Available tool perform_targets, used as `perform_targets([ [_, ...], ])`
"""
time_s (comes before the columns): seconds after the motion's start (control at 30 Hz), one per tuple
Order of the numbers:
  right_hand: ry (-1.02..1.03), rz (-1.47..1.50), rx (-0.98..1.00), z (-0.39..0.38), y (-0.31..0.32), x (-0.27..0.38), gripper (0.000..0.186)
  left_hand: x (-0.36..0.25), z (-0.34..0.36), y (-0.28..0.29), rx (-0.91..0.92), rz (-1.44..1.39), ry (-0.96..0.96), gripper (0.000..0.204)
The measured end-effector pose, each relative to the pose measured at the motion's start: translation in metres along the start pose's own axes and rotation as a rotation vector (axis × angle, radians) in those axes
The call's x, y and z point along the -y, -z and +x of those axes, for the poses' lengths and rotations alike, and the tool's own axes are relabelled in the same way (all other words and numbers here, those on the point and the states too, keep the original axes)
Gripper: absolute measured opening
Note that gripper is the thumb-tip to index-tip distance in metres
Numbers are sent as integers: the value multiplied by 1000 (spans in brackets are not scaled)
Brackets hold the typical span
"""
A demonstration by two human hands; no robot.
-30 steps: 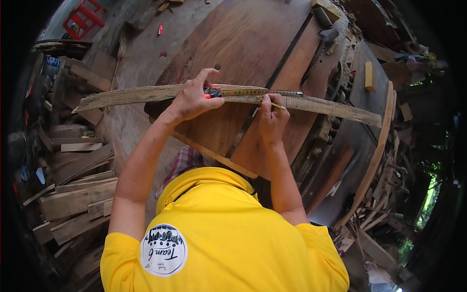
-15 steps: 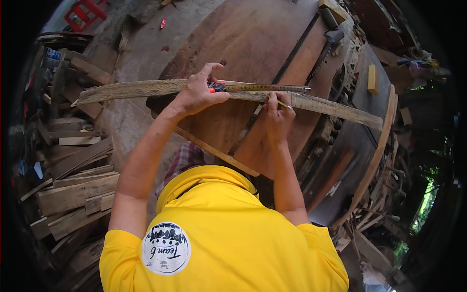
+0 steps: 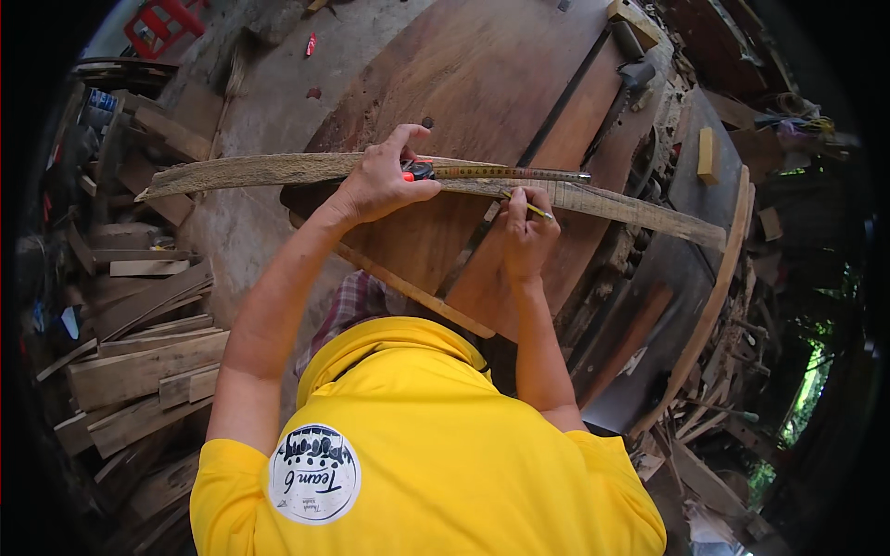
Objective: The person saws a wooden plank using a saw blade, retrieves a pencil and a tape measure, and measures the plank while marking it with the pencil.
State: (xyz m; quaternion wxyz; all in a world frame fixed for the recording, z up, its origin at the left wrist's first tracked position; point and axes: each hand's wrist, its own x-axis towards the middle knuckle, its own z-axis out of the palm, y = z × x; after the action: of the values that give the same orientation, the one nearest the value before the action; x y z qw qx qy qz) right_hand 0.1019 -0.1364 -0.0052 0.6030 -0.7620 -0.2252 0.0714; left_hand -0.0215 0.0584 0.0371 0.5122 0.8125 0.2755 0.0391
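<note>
The left hand (image 3: 380,181) presses a tape measure (image 3: 422,170) onto a long rough plank (image 3: 278,170), fingers closed around its case; the tape blade (image 3: 510,172) runs out toward 3 o'clock along the plank. The right hand (image 3: 527,232), at 4 o'clock from the left one, pinches a yellow pencil (image 3: 538,211) with its tip on the plank. The plank lies across a big wooden table (image 3: 482,74). At 9 o'clock, scrap boards (image 3: 139,361) are stacked.
</note>
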Motion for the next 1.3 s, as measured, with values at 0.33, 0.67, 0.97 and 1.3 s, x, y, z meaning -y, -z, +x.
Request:
perform_targets([
  [0.33, 34, 31, -31, 7, -6, -3, 11, -1, 1, 1, 0, -5, -10, 77],
  [0.67, -131, 5, -3, -39, 23, -1, 12, 0, -2, 4, 28, -28, -28, 75],
  [0.97, -116, 100, 12, -58, 39, -9, 10, 16, -27, 53, 45, 43, -34, 72],
  [1.3, -62, 133, 112, -72, 20, -3, 7, 39, -40, 84, 13, -12, -4, 69],
])
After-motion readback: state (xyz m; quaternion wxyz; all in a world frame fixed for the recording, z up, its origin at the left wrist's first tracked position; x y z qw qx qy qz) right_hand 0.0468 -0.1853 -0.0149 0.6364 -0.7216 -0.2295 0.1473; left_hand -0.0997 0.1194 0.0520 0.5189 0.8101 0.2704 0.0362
